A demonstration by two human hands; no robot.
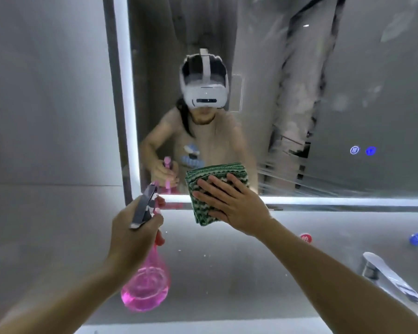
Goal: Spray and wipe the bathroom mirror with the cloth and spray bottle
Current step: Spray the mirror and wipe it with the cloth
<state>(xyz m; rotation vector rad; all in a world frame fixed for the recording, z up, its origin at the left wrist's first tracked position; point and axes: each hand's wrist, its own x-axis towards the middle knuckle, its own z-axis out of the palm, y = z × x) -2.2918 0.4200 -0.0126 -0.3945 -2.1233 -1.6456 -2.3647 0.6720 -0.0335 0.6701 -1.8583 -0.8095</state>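
- Left hand [133, 233]: grip clenched round the neck of the pink spray bottle [146, 283], index finger at the trigger, nozzle aimed at the lower left corner of the mirror [323, 92]. The bottle hangs below the hand, near the viewer and left of centre, still holding pink liquid.
- Right hand [229, 203]: fingers straight and spread, palm pressing the folded green-and-white cloth [215, 186] flat. The cloth straddles the mirror's lit lower edge, just right of the bottle's nozzle.
- Mirror condition: hazy streaks and mottled patches show across the upper and right areas of the glass. Judged from this, spray has been applied and wiping is under way but incomplete.
- Progress estimate: mid-task. The cloth sits at the bottom left; the far right and upper zones appear untreated or not yet wiped dry.
- Remaining work, as judged: wipe the streaked zones, respray where needed.
- Surroundings: a chrome faucet [391, 278] lies at the near right, above the pale counter [227, 273].
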